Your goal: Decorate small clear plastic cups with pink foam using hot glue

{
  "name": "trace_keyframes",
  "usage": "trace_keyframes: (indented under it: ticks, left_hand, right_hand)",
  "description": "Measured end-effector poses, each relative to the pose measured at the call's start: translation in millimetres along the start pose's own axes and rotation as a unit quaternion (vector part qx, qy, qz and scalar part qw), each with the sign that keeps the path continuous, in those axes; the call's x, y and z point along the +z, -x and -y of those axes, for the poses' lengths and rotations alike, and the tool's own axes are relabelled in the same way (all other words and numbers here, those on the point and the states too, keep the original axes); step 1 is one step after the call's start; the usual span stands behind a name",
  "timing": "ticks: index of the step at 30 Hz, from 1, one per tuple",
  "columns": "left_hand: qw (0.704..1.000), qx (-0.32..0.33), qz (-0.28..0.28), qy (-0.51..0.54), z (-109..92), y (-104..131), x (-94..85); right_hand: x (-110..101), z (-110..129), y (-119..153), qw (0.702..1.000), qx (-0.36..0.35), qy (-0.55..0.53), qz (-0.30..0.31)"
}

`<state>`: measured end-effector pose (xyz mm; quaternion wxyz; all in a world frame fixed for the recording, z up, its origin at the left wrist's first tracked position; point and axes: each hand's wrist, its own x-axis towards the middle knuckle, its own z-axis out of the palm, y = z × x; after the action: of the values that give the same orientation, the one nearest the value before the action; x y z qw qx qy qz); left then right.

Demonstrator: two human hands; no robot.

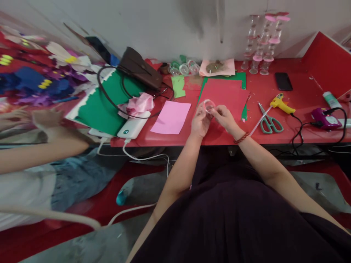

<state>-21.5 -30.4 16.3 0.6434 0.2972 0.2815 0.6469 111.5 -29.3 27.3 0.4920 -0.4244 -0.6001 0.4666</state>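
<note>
Between my two hands is a small clear plastic cup with its round rim turned up toward me. My left hand is closed round its left side. The fingers of my right hand pinch it from the right; a beaded bracelet circles that wrist. Both hands are just above the front part of a stack of red paper sheets. A pink sheet lies left of my left hand. Grey-handled scissors and a yellow glue gun rest to the right of my right hand.
Stacked clear cups with pink discs stand by the wall; more cups lie at the back. A brown bag, white power bank, black phone and purple device are on the red table. Another person's arm reaches in from the left.
</note>
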Motion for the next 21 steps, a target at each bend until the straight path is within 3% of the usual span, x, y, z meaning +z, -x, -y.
trace_keyframes:
  ticks: [3,6,9,12,17,21]
  left_hand:
    - [1.000,0.007,-0.015,-0.007,3,-3,-3.1]
    - [0.999,0.009,-0.030,-0.011,3,-4,-5.3]
    - [0.999,0.003,-0.031,-0.006,0,-2,-4.3]
    - [1.000,-0.017,-0.026,0.003,-4,-1,-2.7]
    - [0.999,-0.038,-0.025,0.018,-7,-3,-3.5]
    - [0.999,-0.036,-0.022,-0.015,-4,-5,-3.7]
  right_hand:
    - [6,-1,-3,0.991,-0.030,0.123,-0.030]
    - [8,1,-1,0.986,-0.050,0.156,-0.023]
    - [9,3,1,0.995,-0.055,0.076,0.018]
    - [8,3,1,0.997,-0.010,-0.053,0.050]
    - [2,6,-3,0.985,0.060,-0.161,-0.022]
    - [1,8,-3,0.984,0.088,-0.155,-0.007]
